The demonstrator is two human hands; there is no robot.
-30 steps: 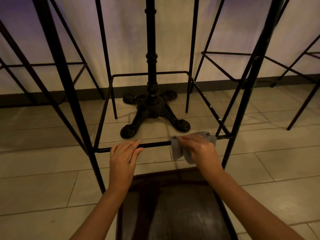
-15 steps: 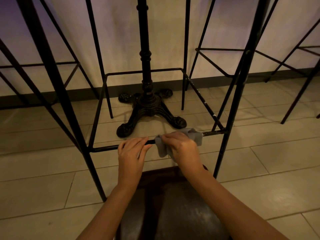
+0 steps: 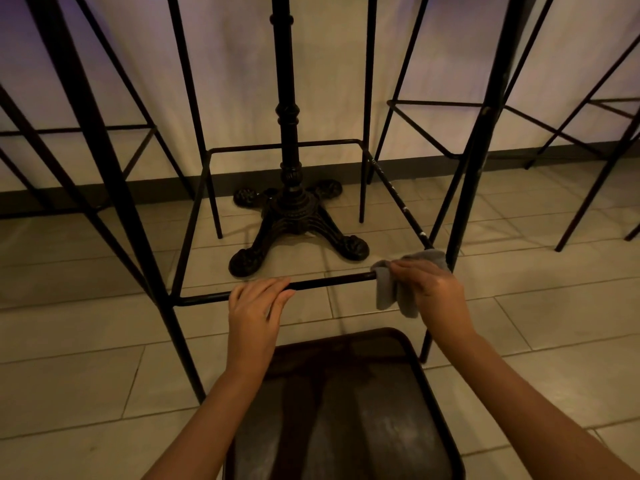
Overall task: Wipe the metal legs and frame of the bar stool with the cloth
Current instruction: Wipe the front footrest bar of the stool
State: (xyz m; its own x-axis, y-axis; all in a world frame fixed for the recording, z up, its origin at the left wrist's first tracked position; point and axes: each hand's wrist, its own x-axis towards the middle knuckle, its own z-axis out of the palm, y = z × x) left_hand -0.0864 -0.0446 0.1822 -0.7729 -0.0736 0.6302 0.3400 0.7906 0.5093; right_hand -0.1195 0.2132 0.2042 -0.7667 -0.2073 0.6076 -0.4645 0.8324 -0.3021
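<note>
nearest, a dark worn stool seat (image 3: 346,410) at the bottom edge, both forearms reaching over it. just beyond, the near footrest bar (image 3: 329,282) of the black metal bar stool frame, running level between two front legs. left hand (image 3: 254,310) resting on that bar, fingers curled over the top of it, grasping the rod. right hand (image 3: 434,292) at the bar's right end, pinching a grey cloth (image 3: 394,292) folded over the bar, touching the right front leg (image 3: 464,188); cloth ends hanging below the rod. past the footrest square, an ornate cast-iron table base (image 3: 294,230) with four feet on pale floor tiles (image 3: 69,375). farther off, more thin black stool frames (image 3: 450,129) on either side, then a dark skirting strip and a light wall (image 3: 329,81).
</note>
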